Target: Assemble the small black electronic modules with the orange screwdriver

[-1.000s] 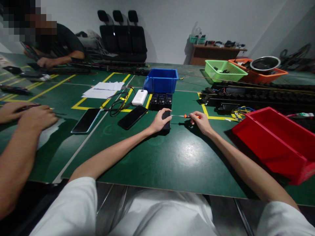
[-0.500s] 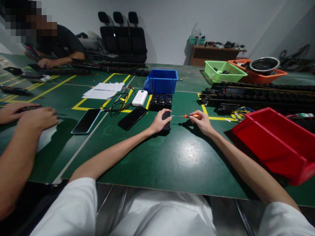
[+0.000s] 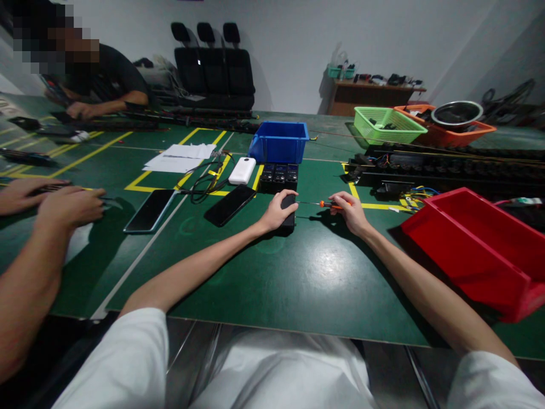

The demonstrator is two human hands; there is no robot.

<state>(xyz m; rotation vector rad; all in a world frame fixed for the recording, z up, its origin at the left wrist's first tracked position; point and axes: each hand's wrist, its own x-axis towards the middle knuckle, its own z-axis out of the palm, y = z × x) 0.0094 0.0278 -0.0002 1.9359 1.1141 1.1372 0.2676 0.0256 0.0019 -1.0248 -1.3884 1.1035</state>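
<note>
My left hand is closed around a small black box on the green table, its fingers over the top and side. From the right, my right hand grips the orange handle of a screwdriver between thumb and fingers. The screwdriver lies roughly level, and its thin shaft points left at the box's right side. Whether the tip touches the box is too small to tell. Just behind the box stand several similar black blocks, set close together in front of a blue bin.
A black phone, a white power bank, cables and another phone lie to the left. A red bin stands at right, before long black assemblies. Other people's hands work at the left.
My right-hand fingers have shifted slightly on the screwdriver handle. My left hand and the black box stay in place. The neighbouring person's hand at the left has moved a little right.
</note>
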